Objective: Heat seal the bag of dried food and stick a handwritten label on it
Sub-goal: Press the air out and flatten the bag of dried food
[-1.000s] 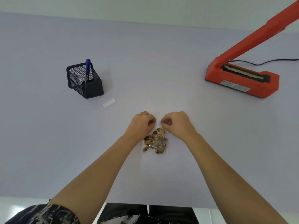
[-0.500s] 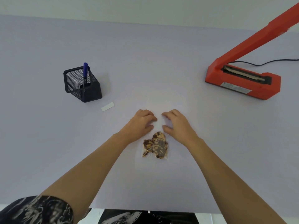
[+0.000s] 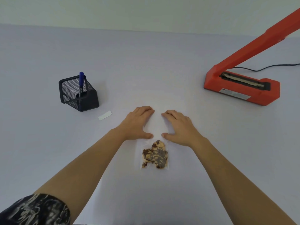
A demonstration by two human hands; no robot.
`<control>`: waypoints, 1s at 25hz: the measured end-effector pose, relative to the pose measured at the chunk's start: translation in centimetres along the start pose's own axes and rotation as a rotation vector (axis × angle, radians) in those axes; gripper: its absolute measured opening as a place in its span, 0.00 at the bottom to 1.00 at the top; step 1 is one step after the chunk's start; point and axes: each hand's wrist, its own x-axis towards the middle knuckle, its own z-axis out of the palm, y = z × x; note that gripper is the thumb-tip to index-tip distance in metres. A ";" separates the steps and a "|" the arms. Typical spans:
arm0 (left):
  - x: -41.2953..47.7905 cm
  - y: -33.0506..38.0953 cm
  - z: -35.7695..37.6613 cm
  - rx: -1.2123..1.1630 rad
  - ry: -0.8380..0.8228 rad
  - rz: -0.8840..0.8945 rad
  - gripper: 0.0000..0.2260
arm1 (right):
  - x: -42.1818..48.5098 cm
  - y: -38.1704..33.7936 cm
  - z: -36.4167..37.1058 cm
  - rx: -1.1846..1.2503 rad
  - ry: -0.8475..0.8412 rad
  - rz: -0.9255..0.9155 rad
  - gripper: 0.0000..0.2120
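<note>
Clear plastic forms the bag [image 3: 155, 143], which lies flat on the pale lilac bench [image 3: 146, 62], near the middle and close to the person. Brown and cream pieces of dried food [image 3: 155, 155] fill its near part, while the far part is see-through and hard to make out against the surface.

Both hands lie palm down on the far part of the bag, with the fingers stretched forward and a little apart and the thumbs pointing toward each other. The left hand [image 3: 138, 123] rests on the left side and the right hand [image 3: 178, 125] on the right side, with a narrow gap between them. Neither hand pinches anything; they seem only to press on the plastic. The two thumb tips are just beyond the far end of the food.

On the left, farther away, stands a black mesh pen holder [image 3: 78, 93] with a blue pen [image 3: 81, 83] upright inside. Just near and to the right of the holder lies a small white label [image 3: 105, 115], flat on the bench and apart from the left hand.

On the far right sits the orange-red heat sealer [image 3: 241, 88]. Its arm [image 3: 259, 46] is raised and goes up to the right out of view, so the sealing strip on the base is uncovered. A black cable [image 3: 266, 68] runs from behind it to the right edge.

A dark patterned sleeve [image 3: 35, 210] covers the left upper arm at the near left corner.
</note>
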 end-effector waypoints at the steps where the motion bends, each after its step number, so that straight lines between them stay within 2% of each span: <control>1: 0.1 0.0 0.0 0.011 -0.002 -0.004 0.43 | 0.1 -0.1 0.0 0.000 -0.006 0.011 0.37; 6: 1.7 0.0 -0.6 0.074 0.022 -0.011 0.49 | 2.0 0.2 -0.9 -0.019 -0.006 0.094 0.48; 9: 1.3 -0.5 -0.2 0.000 0.069 -0.009 0.47 | 1.7 0.0 -0.8 -0.023 0.042 0.055 0.48; 13: -0.7 -1.2 1.7 -0.040 0.176 0.150 0.25 | 0.3 -0.3 0.6 0.045 0.141 -0.067 0.26; 15: -1.1 -1.4 2.5 0.020 0.179 0.181 0.20 | 0.0 -0.1 1.2 0.063 0.131 -0.083 0.19; 18: -0.7 -1.4 2.1 0.056 0.117 0.135 0.27 | -0.4 0.4 1.7 0.029 0.122 -0.078 0.20; 25: 1.1 -1.1 0.1 0.076 -0.018 0.088 0.42 | 1.3 0.2 -0.2 -0.052 0.014 -0.007 0.37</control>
